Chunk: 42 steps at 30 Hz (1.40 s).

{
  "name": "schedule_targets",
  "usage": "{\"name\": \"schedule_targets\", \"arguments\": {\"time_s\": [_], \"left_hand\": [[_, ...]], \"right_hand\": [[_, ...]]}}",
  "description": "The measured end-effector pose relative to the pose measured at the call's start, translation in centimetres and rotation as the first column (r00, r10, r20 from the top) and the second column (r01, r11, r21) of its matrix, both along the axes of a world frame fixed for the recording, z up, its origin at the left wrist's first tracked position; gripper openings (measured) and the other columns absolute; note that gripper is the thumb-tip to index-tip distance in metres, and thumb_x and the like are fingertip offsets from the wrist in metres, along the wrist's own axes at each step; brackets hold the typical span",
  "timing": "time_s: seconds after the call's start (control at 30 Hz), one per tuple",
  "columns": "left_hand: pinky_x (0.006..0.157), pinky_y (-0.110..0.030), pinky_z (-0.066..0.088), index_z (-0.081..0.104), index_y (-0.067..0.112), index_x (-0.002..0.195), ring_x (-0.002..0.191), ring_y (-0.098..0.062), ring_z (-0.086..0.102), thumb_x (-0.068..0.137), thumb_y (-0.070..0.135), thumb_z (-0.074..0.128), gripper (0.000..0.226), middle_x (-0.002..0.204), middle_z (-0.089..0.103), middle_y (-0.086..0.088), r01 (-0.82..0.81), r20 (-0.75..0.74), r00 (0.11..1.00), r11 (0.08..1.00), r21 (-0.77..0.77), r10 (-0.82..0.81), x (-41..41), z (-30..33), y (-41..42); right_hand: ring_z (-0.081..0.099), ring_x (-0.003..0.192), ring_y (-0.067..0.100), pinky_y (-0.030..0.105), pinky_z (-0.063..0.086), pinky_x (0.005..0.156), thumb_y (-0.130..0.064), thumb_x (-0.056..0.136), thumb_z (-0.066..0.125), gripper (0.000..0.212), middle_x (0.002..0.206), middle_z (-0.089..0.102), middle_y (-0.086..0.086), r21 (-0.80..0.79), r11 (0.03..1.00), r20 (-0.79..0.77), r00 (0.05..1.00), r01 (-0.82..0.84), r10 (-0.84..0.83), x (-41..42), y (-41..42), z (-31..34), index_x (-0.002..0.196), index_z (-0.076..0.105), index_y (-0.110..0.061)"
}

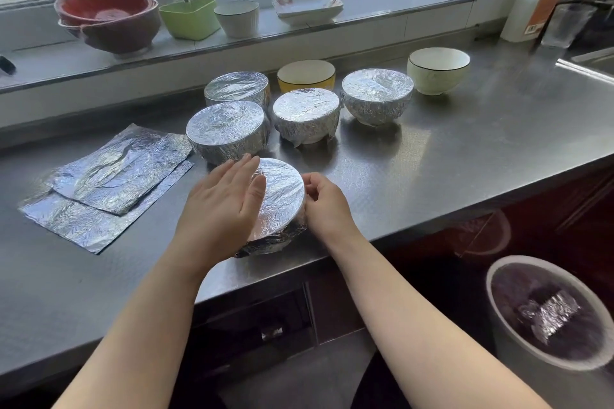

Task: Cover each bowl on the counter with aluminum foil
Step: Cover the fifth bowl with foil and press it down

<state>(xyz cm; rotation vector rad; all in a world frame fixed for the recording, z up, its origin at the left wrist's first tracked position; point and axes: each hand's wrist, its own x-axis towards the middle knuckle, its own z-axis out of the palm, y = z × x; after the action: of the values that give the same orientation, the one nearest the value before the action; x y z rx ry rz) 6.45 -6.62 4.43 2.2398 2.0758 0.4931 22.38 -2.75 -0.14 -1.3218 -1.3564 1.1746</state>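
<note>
Right now the left hand (222,201) lies flat with straight fingers against the left side of the nearest foil-covered bowl (278,206), while the right hand (324,201) curls its fingers and pinches the foil at the bowl's right rim. That bowl sits close to the near edge of the steel counter (465,159), its top sealed smooth and its sides wrapped.

Farther back stand four more wrapped bowls: one just behind the left hand (228,131), one to its right (306,116), one behind on the left (237,89) and one farther right (377,96). Two bowls are still uncovered and look empty: a yellow bowl (306,75) between the wrapped ones at the back, and a white bowl (438,70) at the far right.

Two loose foil sheets (109,183) lie overlapping on the counter to the left.

On the windowsill (365,7) sit stacked red bowls (106,18), a green tub (189,17), a white ribbed cup (237,17) and a square white dish (307,6). On the floor at the near right, a bin (548,319) with a dark liner holds a crumpled piece of foil (550,314).
</note>
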Motion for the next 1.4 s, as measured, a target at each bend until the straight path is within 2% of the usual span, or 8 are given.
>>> {"name": "schedule_targets", "arguments": {"time_s": [0.2, 0.47, 0.6, 0.73, 0.83, 1.0, 1.23, 1.4], "left_hand": [[0.121, -0.035, 0.010, 0.025, 0.033, 0.154, 0.148, -0.006, 0.013, 0.089, 0.064, -0.002, 0.077, 0.160, 0.022, 0.014, -0.006, -0.002, 1.000, 1.000, -0.001, 0.006, -0.1, 0.0, 0.0], [0.121, -0.032, 0.008, 0.021, 0.031, 0.155, 0.149, -0.005, 0.010, 0.090, 0.061, 0.001, 0.074, 0.161, 0.019, 0.014, -0.036, -0.011, 0.999, 0.999, -0.034, 0.035, 0.2, 0.4, -0.2], [0.121, -0.031, 0.007, 0.021, 0.030, 0.155, 0.149, -0.006, 0.009, 0.091, 0.060, 0.001, 0.073, 0.161, 0.018, 0.014, -0.054, -0.010, 0.999, 0.998, -0.043, 0.054, 0.4, 0.6, -0.4], [0.120, -0.033, 0.008, 0.025, 0.026, 0.154, 0.149, -0.010, 0.012, 0.102, 0.050, 0.010, 0.059, 0.161, 0.020, 0.010, -0.131, 0.005, 0.991, 0.991, -0.034, 0.131, 1.2, 0.3, -0.4], [0.121, -0.035, 0.009, 0.028, 0.023, 0.153, 0.149, -0.014, 0.015, 0.100, 0.048, 0.010, 0.062, 0.161, 0.023, 0.006, -0.199, 0.008, 0.980, 0.980, -0.018, 0.199, 2.2, 0.0, -0.2], [0.122, -0.035, 0.009, 0.027, 0.022, 0.153, 0.149, -0.014, 0.014, 0.101, 0.046, 0.013, 0.059, 0.161, 0.023, 0.003, -0.220, 0.021, 0.975, 0.975, -0.027, 0.221, 2.4, -0.2, -0.1], [0.122, -0.036, 0.009, 0.026, 0.025, 0.154, 0.149, -0.014, 0.014, 0.095, 0.051, 0.007, 0.067, 0.162, 0.021, 0.005, -0.229, 0.010, 0.973, 0.973, -0.033, 0.230, 2.4, -0.1, -0.1], [0.122, -0.037, 0.009, 0.026, 0.022, 0.154, 0.149, -0.016, 0.013, 0.102, 0.044, 0.016, 0.057, 0.162, 0.021, 0.003, -0.247, 0.020, 0.969, 0.968, -0.041, 0.247, 2.7, 0.2, -0.2]], "right_hand": [[0.057, 0.105, 0.024, 0.039, 0.049, 0.090, -0.013, 0.091, 0.055, 0.023, 0.103, 0.069, -0.002, 0.098, 0.995, 0.250, 0.968, -0.036, 0.010, 0.0, 0.6, -0.2, 0.101, 0.071, -0.028], [0.042, 0.108, 0.026, 0.031, 0.029, 0.081, -0.012, 0.092, 0.048, 0.028, 0.123, 0.050, 0.000, 0.203, 0.963, 0.774, 0.632, -0.176, -0.047, 0.8, -0.7, -0.1, 0.112, 0.064, -0.022], [0.047, 0.121, 0.024, 0.032, 0.037, 0.097, -0.003, 0.095, 0.046, 0.041, 0.131, 0.056, 0.004, 0.176, 0.983, 0.619, 0.783, -0.062, -0.061, 2.5, 0.1, 0.1, 0.129, 0.061, -0.018], [0.053, 0.124, 0.011, 0.020, 0.038, 0.106, 0.000, 0.098, 0.040, 0.040, 0.133, 0.060, 0.003, 0.230, 0.960, 0.114, 0.976, 0.157, -0.186, 3.2, -1.5, 2.1, 0.135, 0.056, -0.009], [0.035, 0.135, -0.003, 0.009, 0.025, 0.111, -0.013, 0.104, 0.040, 0.042, 0.149, 0.043, -0.004, 0.185, 0.983, -0.080, 0.997, 0.015, 0.000, 1.2, -4.5, 3.4, 0.146, 0.040, -0.012], [0.000, 0.147, -0.002, 0.012, 0.001, 0.115, -0.028, 0.106, 0.033, 0.057, 0.163, 0.002, -0.008, 0.095, 0.986, 0.002, 0.990, -0.138, 0.139, -1.2, -5.5, 2.9, 0.156, 0.009, -0.014], [-0.006, 0.147, 0.000, 0.026, 0.001, 0.122, -0.039, 0.105, 0.032, 0.065, 0.164, -0.005, -0.008, -0.003, 0.993, -0.116, 0.986, -0.118, 0.117, -1.8, -5.4, 3.5, 0.156, -0.003, -0.018], [-0.005, 0.148, 0.001, 0.020, 0.001, 0.117, -0.044, 0.103, 0.031, 0.068, 0.164, -0.005, -0.007, 0.003, 0.992, -0.110, 0.986, -0.124, 0.124, -1.8, -5.2, 3.5, 0.156, -0.005, -0.019]]}}
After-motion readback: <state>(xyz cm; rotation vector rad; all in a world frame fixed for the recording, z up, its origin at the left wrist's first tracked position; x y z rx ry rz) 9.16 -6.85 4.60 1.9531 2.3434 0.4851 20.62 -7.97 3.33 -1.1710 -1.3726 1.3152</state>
